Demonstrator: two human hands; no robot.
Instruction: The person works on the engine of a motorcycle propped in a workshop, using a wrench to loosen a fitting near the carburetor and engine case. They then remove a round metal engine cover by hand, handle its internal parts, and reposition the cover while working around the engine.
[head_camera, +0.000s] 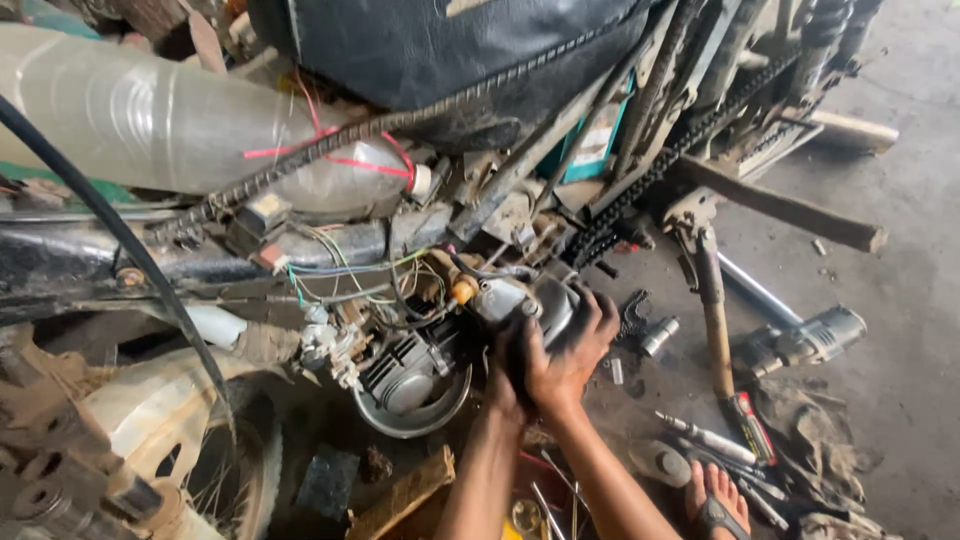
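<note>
A stripped motorcycle fills the view, its greasy engine near the middle with loose coloured wires above it. My right hand wraps over the rounded grey engine cover, fingers spread across its right side. Tucked against that hand on its left, my left hand presses on the lower edge of the same cover. Its fingers are mostly hidden. Both forearms come up from the bottom edge.
A metal bowl sits under the engine. A clear plastic bottle tied with red string and a drive chain lie above. On the floor to the right: a wooden-handled hammer, an impact wrench, screwdrivers, my sandalled foot.
</note>
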